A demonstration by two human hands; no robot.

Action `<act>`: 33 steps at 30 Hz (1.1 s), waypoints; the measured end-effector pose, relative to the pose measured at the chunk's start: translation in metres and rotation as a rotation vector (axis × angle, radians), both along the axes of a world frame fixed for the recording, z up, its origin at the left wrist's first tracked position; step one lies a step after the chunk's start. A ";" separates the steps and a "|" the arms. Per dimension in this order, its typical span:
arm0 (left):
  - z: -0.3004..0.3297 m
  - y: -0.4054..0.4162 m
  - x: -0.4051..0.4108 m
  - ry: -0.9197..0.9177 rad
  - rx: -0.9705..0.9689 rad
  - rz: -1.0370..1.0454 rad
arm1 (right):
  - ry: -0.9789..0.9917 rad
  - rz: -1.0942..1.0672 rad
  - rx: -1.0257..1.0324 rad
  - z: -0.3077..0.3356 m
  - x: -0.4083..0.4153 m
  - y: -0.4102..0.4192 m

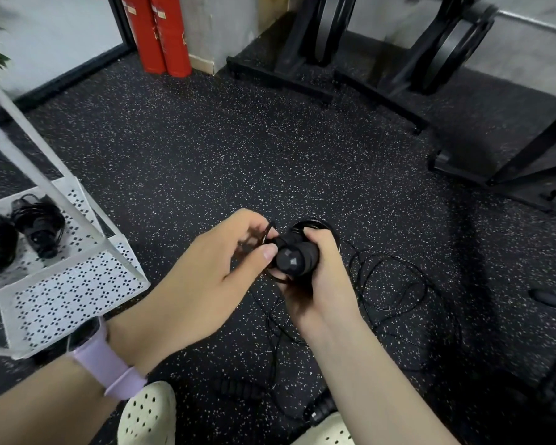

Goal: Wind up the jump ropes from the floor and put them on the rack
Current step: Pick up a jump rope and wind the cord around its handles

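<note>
At the far left stood a white perforated metal rack (77,284), and on its shelf lay two wound black jump ropes (37,229), side by side and touching or nearly so. Behind the rack, against the wall, leaned two red cylinders (161,33).

Toward the middle, the left hand (206,274), with a lilac watch band (109,364) on its wrist, reached in from the lower left. Its thumb and curled fingers pinched the thin black cord (268,231) just beside the handles. The right hand (315,277) came up from the lower right, its fingers wrapped tightly round a pair of black jump rope handles (294,255) held together, butt ends toward the camera. A few loops of cord showed above the handles, behind the right fingers.

The rest of that cord trailed down to the speckled black rubber floor (206,139), lying in loose tangled curves (389,284) right of and below the hands. Below the hands, near two cream perforated clogs (148,415), lay further ribbed black handles (238,391) on the floor; which rope they belonged to could not be told.

At the upper right stood black weight-plate racks (382,59) holding dark plates, well apart from the hands.
</note>
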State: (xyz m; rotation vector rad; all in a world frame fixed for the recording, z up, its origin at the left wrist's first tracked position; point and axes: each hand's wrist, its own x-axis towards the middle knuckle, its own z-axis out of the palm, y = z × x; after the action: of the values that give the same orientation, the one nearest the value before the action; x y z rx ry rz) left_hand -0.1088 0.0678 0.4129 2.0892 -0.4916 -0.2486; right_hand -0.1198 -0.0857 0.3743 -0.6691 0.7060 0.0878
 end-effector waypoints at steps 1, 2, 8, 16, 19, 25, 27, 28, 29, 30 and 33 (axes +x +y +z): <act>0.000 -0.001 0.000 -0.011 -0.002 0.001 | -0.002 -0.007 -0.008 -0.001 0.000 0.000; 0.000 -0.001 0.000 -0.025 0.009 -0.003 | -0.005 -0.013 -0.015 -0.002 0.000 0.001; 0.000 0.000 0.006 0.080 -0.006 0.030 | -0.019 0.043 0.006 -0.001 -0.005 0.008; 0.003 0.004 0.013 0.222 -0.174 0.069 | -0.103 0.115 -0.104 0.004 -0.003 0.008; -0.001 0.001 0.011 0.211 -0.146 0.086 | -0.090 0.117 -0.080 0.003 -0.003 0.011; -0.007 0.001 0.011 0.222 -0.182 0.151 | -0.138 0.147 -0.284 0.003 -0.002 0.010; -0.008 0.001 0.010 0.236 -0.199 0.181 | -0.148 0.160 -0.305 0.003 -0.002 0.012; -0.007 0.000 0.010 0.252 -0.211 0.195 | -0.156 0.172 -0.294 0.004 -0.003 0.012; -0.006 0.000 0.010 0.273 -0.232 0.208 | -0.167 0.189 -0.281 0.004 -0.003 0.011; -0.005 0.001 0.010 0.301 -0.259 0.219 | -0.171 0.209 -0.272 0.006 -0.003 0.010; 0.000 0.000 0.011 0.373 -0.341 0.233 | -0.183 0.246 -0.262 0.011 -0.002 0.006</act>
State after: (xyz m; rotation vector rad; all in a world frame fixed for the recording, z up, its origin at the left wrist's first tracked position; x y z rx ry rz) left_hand -0.0976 0.0680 0.4126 1.6961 -0.0571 -0.3796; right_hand -0.1220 -0.0801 0.3850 -1.0016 0.4598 0.1600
